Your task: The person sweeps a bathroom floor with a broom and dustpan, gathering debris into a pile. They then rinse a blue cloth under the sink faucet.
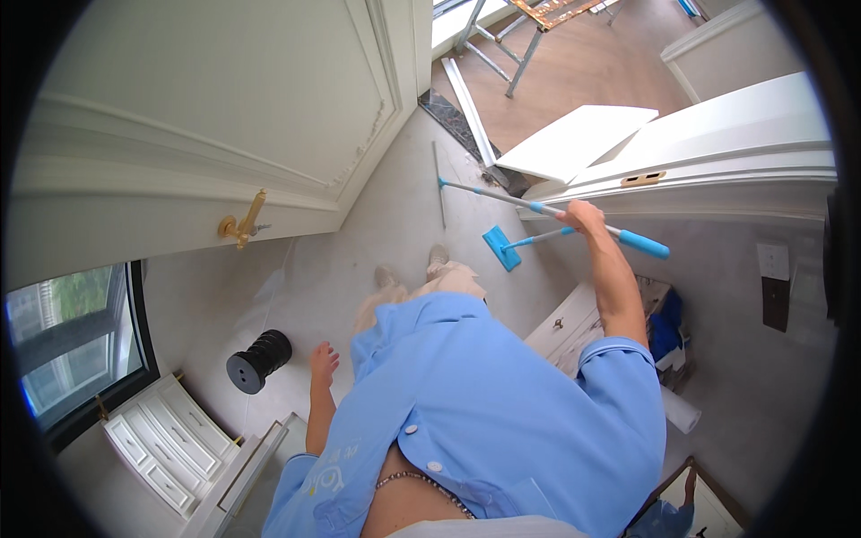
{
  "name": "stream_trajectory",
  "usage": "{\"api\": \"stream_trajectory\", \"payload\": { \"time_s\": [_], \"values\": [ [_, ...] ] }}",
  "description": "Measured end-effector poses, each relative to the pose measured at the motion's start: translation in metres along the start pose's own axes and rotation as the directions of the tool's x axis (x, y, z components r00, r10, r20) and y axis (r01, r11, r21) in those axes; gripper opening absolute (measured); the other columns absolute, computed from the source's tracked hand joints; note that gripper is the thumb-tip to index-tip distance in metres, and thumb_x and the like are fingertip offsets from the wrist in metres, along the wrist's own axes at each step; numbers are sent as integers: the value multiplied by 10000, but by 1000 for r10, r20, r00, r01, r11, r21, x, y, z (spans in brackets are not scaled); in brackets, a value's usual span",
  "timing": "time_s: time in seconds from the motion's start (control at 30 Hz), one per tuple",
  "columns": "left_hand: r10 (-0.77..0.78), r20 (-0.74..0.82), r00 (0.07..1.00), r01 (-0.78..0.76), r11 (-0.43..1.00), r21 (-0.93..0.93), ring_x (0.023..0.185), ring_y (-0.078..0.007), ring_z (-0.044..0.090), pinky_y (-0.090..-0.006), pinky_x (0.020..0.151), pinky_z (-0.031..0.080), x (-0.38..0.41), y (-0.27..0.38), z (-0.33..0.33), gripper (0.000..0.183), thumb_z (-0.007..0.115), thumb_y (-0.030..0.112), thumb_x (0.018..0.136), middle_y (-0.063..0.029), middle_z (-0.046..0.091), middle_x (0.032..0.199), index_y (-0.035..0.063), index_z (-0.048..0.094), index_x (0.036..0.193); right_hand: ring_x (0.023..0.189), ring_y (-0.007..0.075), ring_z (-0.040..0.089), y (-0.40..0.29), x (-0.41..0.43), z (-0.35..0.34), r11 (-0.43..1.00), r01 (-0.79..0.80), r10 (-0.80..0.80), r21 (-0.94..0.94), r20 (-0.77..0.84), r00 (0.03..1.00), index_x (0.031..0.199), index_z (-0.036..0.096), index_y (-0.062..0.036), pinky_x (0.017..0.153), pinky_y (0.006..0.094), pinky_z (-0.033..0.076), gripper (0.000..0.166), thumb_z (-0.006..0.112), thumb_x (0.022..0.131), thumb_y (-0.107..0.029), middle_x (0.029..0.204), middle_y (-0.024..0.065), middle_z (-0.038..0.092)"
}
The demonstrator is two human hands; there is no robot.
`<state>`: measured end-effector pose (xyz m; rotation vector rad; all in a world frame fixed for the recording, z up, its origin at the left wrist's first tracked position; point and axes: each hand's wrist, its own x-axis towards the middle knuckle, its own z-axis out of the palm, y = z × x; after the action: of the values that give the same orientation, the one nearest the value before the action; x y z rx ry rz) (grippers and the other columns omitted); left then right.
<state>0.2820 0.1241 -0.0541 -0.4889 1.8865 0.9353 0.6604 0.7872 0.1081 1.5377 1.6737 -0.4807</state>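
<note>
With my right hand I grip the grey pole of a floor squeegee just ahead of its blue handle end; its long thin blade lies across the grey floor before me. A blue flat-headed mop with a grey and blue pole rests on the floor right of my feet, and its upper pole passes behind my right hand, so whether I hold it too cannot be told. My left hand hangs at my left side with fingers loosely curled and nothing visible in it.
A white panelled door with a gold handle stands at the left. Black spools are on the floor near a window. A loose white board and strip lie at the dark stone threshold. A low white cabinet is at the right.
</note>
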Motion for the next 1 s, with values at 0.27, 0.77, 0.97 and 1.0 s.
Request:
{"api": "stream_trajectory", "payload": {
  "time_s": [0.27,0.77,0.97,1.0],
  "values": [
    [80,44,996,-79,996,-37,1077,-250,595,-370,853,481,5,24,-1,495,558,409,945,-116,557,1257,78,501,1309,943,296,704,30,9,8,980,70,-134,-187,-359,924,964,752,-101,810,421,542,374,703,827,-445,956,112,736],
    [117,110,987,-121,992,28,1026,-245,615,-359,814,485,14,74,5,442,539,386,970,-108,590,1203,111,498,1313,897,255,717,2,-32,-7,967,65,-149,-245,-343,927,972,753,-111,750,374,549,347,742,803,-415,955,90,740],
    [91,140,986,-107,988,112,1017,-245,623,-363,800,495,23,83,12,438,531,393,973,-114,601,1193,116,490,1310,991,221,697,-26,-12,-20,939,8,-140,-344,-359,923,1041,756,-176,815,403,498,204,669,868,-239,1034,25,739],
    [99,145,984,-117,986,115,1014,-245,625,-363,800,496,22,87,13,439,531,394,973,-115,603,1190,115,490,1310,1008,222,690,-30,-6,-19,937,1,-131,-349,-349,928,1048,754,-183,838,419,479,197,653,880,-199,1042,13,737]
  ]
}}
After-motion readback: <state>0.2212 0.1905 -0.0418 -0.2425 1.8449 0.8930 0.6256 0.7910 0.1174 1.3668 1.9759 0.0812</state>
